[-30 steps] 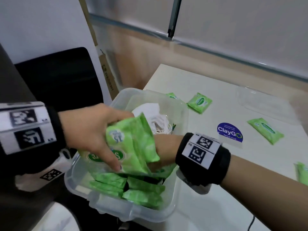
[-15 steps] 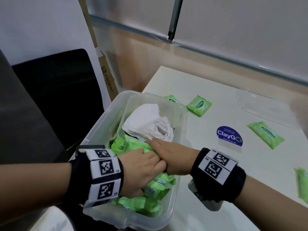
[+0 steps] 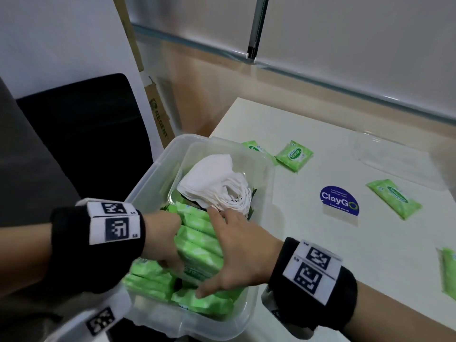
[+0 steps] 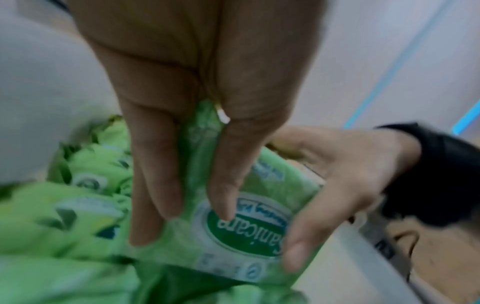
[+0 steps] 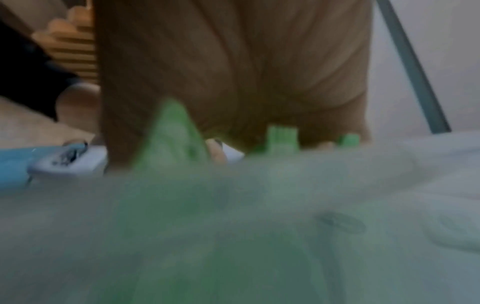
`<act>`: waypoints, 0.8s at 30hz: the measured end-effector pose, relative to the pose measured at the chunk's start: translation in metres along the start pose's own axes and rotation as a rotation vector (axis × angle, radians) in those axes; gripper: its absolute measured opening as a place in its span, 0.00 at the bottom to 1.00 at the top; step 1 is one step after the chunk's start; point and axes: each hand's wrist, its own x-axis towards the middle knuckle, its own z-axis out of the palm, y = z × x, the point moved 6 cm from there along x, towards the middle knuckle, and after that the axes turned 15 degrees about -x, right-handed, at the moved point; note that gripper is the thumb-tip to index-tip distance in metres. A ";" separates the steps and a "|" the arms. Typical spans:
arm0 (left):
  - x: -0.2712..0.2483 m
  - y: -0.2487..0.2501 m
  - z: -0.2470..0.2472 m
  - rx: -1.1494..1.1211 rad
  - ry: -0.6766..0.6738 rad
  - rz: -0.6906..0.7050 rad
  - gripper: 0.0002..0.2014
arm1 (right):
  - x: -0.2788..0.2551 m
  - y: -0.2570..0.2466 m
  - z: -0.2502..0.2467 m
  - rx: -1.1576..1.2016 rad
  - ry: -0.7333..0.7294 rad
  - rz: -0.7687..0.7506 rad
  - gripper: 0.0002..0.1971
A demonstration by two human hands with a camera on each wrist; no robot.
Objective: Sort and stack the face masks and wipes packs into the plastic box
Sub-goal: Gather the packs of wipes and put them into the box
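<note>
A clear plastic box (image 3: 153, 174) stands at the table's left edge. White face masks (image 3: 212, 183) are stacked at its far end, and green wipes packs (image 3: 199, 243) fill the near part. My left hand (image 3: 165, 240) is in the box at the left side of a row of upright packs. In the left wrist view, that left hand (image 4: 187, 216) pinches the edge of one wipes pack (image 4: 244, 232). My right hand (image 3: 237, 253) lies flat, fingers straight, against the right side of the same row. The right wrist view is blurred; it shows palm and green packs (image 5: 171, 131).
Loose wipes packs lie on the white table: one (image 3: 293, 155) beyond the box, one (image 3: 392, 201) at mid right, one (image 3: 447, 275) at the right edge. A blue ClayGo sticker (image 3: 339, 201) and a clear lid (image 3: 394, 159) are on the table. A black chair (image 3: 81, 134) stands left.
My left hand brought a bundle of green packs down from above the box into it. My right hand went from curled beside the bundle to flat against the row.
</note>
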 end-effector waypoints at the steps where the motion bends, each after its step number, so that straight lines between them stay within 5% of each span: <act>1: 0.001 0.002 0.001 -0.021 0.006 -0.020 0.21 | 0.002 -0.004 0.000 -0.075 0.034 0.013 0.65; 4: -0.002 0.000 -0.002 -0.178 -0.152 -0.039 0.34 | 0.005 -0.007 0.002 -0.122 0.086 0.076 0.59; 6: -0.004 -0.009 -0.028 -0.321 -0.154 -0.063 0.30 | 0.005 -0.009 0.001 -0.130 0.080 0.101 0.56; 8: 0.004 -0.018 -0.072 -0.294 0.079 -0.113 0.15 | 0.005 -0.011 0.000 -0.163 0.062 0.116 0.55; 11: 0.021 -0.004 -0.116 -0.139 0.374 -0.106 0.09 | 0.007 -0.017 0.000 -0.226 0.040 0.133 0.55; 13: 0.044 0.005 -0.108 -0.022 0.329 -0.129 0.06 | 0.008 -0.019 0.000 -0.241 0.046 0.131 0.54; 20: 0.075 0.015 -0.090 -0.196 0.300 -0.101 0.15 | -0.001 -0.018 0.002 -0.164 0.141 0.131 0.54; 24: 0.069 0.013 -0.082 -0.303 0.225 -0.136 0.11 | 0.000 -0.017 0.007 -0.171 0.133 0.157 0.56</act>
